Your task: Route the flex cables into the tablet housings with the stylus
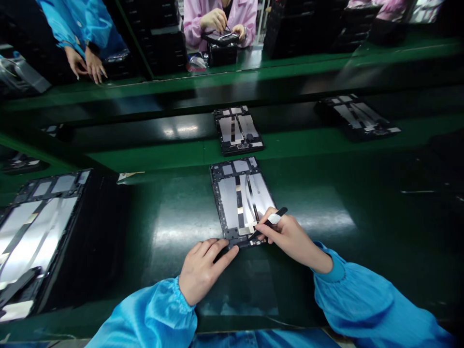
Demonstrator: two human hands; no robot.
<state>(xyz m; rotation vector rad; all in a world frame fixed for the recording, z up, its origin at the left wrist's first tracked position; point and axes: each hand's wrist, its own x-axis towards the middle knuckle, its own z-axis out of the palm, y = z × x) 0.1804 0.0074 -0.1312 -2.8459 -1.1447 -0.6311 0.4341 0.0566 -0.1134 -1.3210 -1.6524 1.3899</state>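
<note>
An opened tablet [228,198] lies on the green bench, its silver inside, black frame and ribbon cables facing up. My left hand [205,266] rests at its near left corner, with fingers stretched out and fingertips touching the frame. In my right hand [286,237] I grip black tweezers [282,211], whose tip points down at the tablet's near edge, by small connectors. Something white shows beside the tweezers at my fingers. My right fingertips partly cover the tablet's near right part.
Another opened tablet [239,130] lies just beyond, and one more [357,113] farther right. At left, a tablet [39,227] tops a dark stack. Across the green ledge [203,75], a person in pink [217,21] handles a device; a blue-sleeved person's hands [87,63] show at upper left.
</note>
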